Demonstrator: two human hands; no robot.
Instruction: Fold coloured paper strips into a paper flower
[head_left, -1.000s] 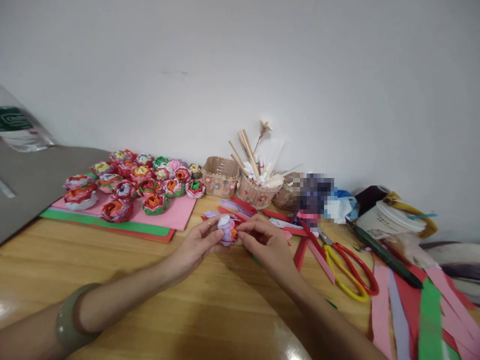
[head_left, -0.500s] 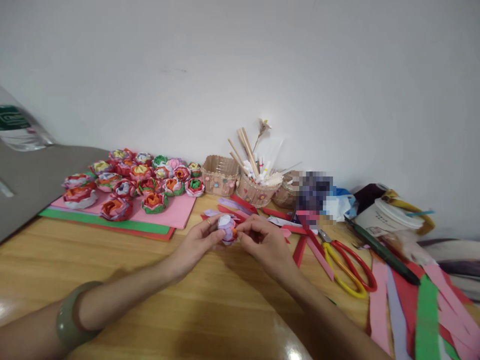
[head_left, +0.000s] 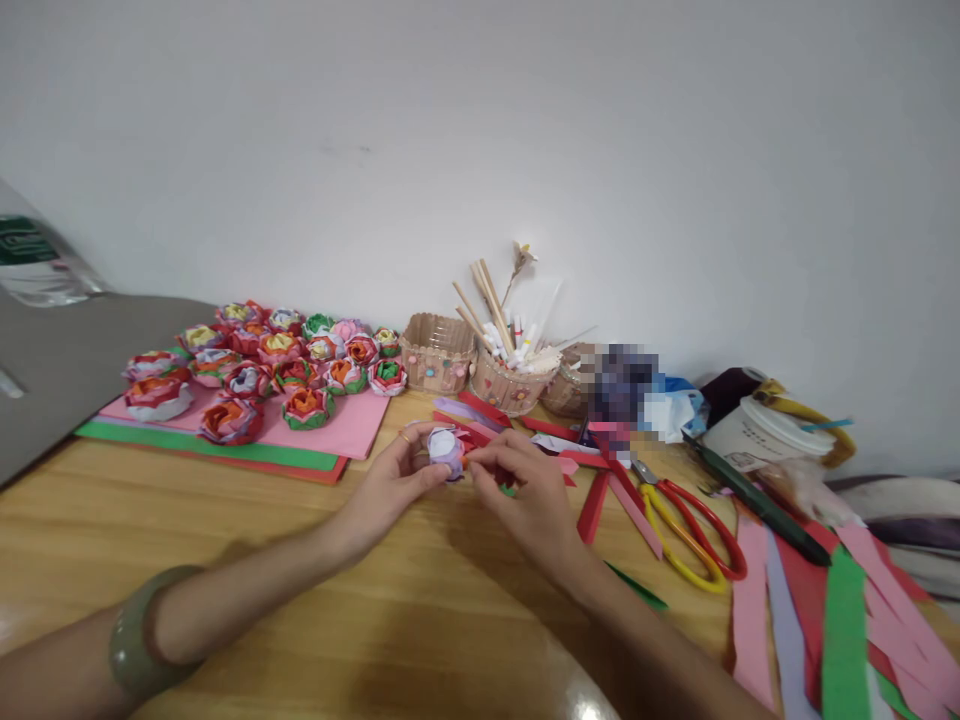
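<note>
Between my hands, just above the wooden table (head_left: 285, 560), is a small purple-and-white paper flower (head_left: 445, 446) with a bit of orange on its right side. My left hand (head_left: 401, 475) is closed around its left side, thumb on the near petals. Pinched at the orange part on the right are the fingertips of my right hand (head_left: 525, 490); they partly hide it. A bit of green paper (head_left: 508, 491) shows by the right fingers. Red, pink and purple folded paper strips (head_left: 596, 505) lie just behind and to the right.
Several finished paper flowers (head_left: 307, 406) sit on coloured paper sheets (head_left: 356, 420) at left. Decorated baskets (head_left: 439, 355) stand by the wall, one holding sticks. Right are scissors (head_left: 694, 535), a dark green knife-like tool (head_left: 769, 505), a white tub (head_left: 757, 432) and cut paper strips (head_left: 847, 630).
The flower has turned a little and shifted slightly left and up in my hands. More green paper shows by my right hand and forearm. The whole view has shifted slightly.
</note>
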